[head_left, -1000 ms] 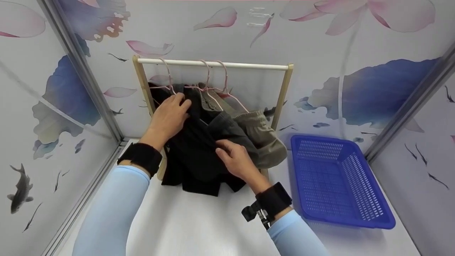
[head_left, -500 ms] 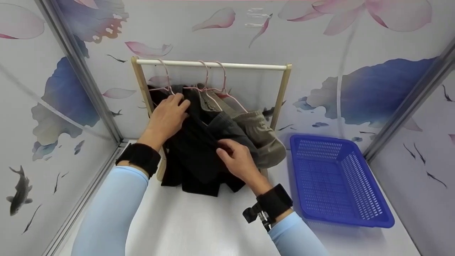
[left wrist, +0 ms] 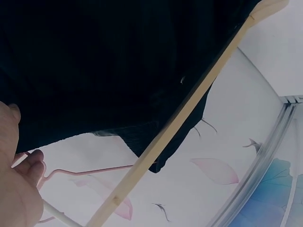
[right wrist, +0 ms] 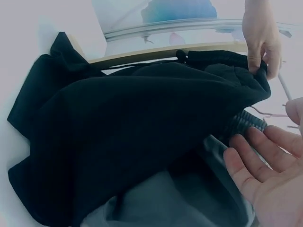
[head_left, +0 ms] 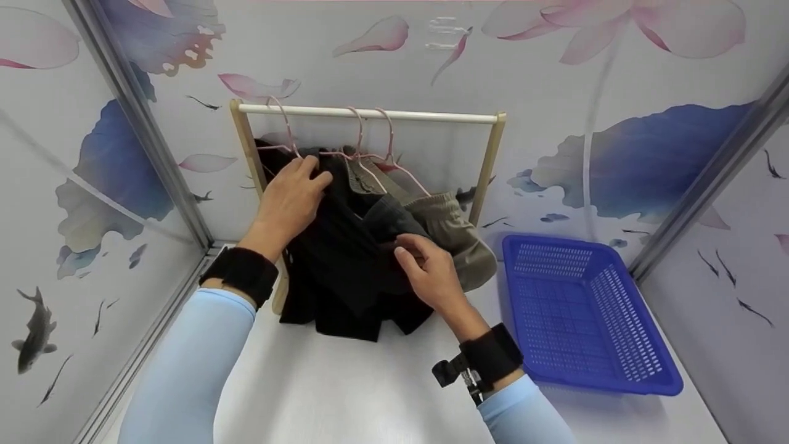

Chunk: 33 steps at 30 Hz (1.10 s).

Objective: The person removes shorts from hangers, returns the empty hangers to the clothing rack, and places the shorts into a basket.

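A: What can't you make out?

B: The black garment (head_left: pixel 345 259) covers most of the left wrist view, so only the edge of the left hand (head_left: pixel 290 200) shows there. How it sits on its pink hanger (head_left: pixel 280 132) is hidden under that hand. The right hand's (head_left: pixel 431 274) fingertips are buried in folds of cloth in the head view.

A: What else is around?

B: A wooden rack (head_left: pixel 370 114) against the back wall, with a grey garment (head_left: pixel 394 222) and a khaki one (head_left: pixel 459 237) hanging beside the black one and crowding it. A blue basket (head_left: pixel 641 364) sits on the white table (head_left: pixel 345 394), well apart to the right.

A: And the hands?

B: The left one pinches the black garment's top edge just under the rail, fingers curled. The right one lies with loose, nearly straight fingers against the cloth where black meets grey, palm showing in its wrist view, gripping nothing I can see.
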### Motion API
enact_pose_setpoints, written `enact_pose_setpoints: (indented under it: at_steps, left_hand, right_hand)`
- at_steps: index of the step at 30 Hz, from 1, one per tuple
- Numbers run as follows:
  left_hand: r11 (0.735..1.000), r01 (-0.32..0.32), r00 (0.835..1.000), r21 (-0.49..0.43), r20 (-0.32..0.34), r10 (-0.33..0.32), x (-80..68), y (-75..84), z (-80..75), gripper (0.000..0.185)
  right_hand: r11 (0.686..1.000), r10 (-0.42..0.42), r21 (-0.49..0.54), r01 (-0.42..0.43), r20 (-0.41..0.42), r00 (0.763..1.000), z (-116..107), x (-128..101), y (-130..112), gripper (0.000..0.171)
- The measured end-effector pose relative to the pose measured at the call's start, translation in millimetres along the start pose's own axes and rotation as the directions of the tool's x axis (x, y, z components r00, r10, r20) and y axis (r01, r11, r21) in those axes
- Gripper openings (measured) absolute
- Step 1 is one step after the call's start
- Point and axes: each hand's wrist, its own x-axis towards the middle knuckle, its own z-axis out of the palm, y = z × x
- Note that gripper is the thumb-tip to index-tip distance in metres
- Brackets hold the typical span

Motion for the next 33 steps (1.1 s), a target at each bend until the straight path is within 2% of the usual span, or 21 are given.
enact_pose_setpoints:
  at_steps: [11,15,22,33]
  left_hand:
    - [0.998,-0.046,0.995,0.04,-0.083,0.049,5.5,11.8,-14.0,0.007]
    - [0.997,-0.056,0.992,0.051,-0.113,0.061,3.1,15.1,-17.8,0.008]
    - [0.996,-0.056,0.99,0.068,-0.122,0.064,-3.7,23.0,-23.5,0.006]
    - [0.99,-0.1,0.975,0.097,-0.187,0.117,-9.3,41.0,-28.5,0.009]
  right_hand:
    - [0.999,-0.036,-0.009,0.036,-0.079,0.996,-21,-12,4,0.027]
    - [0.999,-0.053,-0.013,0.052,-0.103,0.993,-27,-17,7,0.025]
    - [0.998,-0.063,0.008,0.065,-0.148,0.987,-34,-31,15,0.021]
    - [0.997,-0.05,0.05,0.059,-0.162,0.985,-41,-49,23,0.021]
